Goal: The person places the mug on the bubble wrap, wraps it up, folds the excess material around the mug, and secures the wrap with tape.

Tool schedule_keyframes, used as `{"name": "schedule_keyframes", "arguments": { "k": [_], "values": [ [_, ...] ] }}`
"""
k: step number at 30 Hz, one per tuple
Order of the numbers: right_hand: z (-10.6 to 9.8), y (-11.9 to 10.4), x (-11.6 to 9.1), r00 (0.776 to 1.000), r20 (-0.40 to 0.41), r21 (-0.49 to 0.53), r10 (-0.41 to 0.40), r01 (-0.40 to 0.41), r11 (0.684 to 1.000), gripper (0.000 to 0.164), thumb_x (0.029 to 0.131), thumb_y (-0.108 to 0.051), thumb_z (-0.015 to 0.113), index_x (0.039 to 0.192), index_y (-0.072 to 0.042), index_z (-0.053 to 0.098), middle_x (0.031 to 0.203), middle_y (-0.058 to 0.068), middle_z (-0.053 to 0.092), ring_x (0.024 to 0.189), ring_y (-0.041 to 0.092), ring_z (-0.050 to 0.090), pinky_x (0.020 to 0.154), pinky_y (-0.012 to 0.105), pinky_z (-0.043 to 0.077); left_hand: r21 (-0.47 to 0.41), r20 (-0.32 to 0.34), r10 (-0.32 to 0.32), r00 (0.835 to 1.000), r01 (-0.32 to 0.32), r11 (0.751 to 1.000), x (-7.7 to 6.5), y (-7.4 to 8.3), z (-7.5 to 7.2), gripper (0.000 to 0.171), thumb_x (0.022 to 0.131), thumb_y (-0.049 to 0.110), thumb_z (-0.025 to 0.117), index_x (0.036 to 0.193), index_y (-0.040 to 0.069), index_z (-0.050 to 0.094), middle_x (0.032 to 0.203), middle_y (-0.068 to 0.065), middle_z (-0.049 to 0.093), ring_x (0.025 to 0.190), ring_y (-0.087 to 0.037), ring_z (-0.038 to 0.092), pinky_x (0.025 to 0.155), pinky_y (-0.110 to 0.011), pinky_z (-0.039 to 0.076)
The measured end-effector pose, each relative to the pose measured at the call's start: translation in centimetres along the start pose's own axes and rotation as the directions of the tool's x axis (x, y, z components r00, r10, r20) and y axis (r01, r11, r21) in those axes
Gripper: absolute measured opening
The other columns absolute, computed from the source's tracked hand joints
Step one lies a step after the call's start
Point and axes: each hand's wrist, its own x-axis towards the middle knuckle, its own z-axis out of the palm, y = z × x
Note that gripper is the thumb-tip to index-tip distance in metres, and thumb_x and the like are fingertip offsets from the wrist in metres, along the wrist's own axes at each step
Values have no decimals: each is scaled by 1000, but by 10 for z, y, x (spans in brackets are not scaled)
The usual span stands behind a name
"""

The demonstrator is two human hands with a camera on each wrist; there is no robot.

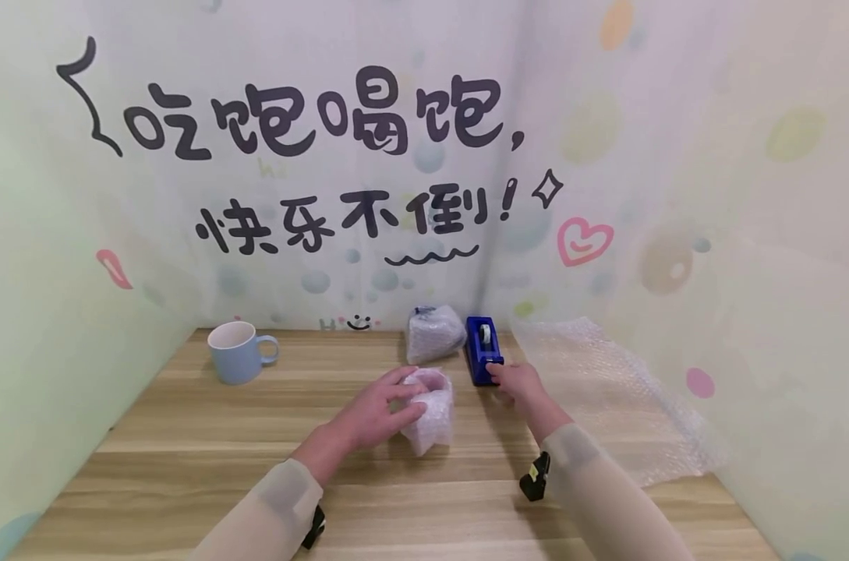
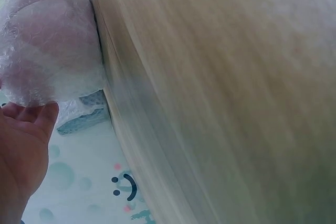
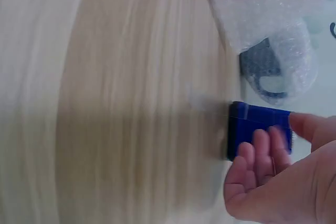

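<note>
On the wooden tabletop (image 1: 354, 499): one bubble-wrapped bundle (image 1: 433, 425), which our left hand (image 1: 376, 411) is grasping. To its right: one blue tape dispenser (image 1: 475, 354), which our right hand (image 1: 521, 383) is touching; whether pinching anything, we are unable to tell. Behind, a second wrapped bundle (image 1: 434, 335) is sitting; a mug (image 1: 235, 357) is standing left, a bubble-wrap sheet (image 1: 606, 405) lying right.

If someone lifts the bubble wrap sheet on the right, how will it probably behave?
The sheet is probably floppy: it looks thin and see-through. It should be light for its size, given its bubbled texture.
</note>
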Motion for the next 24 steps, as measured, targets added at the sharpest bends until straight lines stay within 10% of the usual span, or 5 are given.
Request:
{"name": "schedule_keyframes", "arguments": {
  "k": [14,24],
  "values": [
    [9,3,4,987,-97,-174,-126,108,979,31,100,-27,65,96,1,78,86,5,69,84,19,60,70,26,46,21,-7,12,1000,-12,1000,0,-1,-1,47,108,39,66,144,10,73,173,-16,45,157,-49,45,124,-69,42],
    [8,6,14,996,-68,16,-56,57,998,15,95,-15,68,86,-3,69,75,1,65,65,11,56,63,24,47,21,3,8,1000,-8,1000,1,-1,-1,47,108,39,66,145,9,72,174,-16,44,157,-49,44,125,-68,42]
  ]
}}
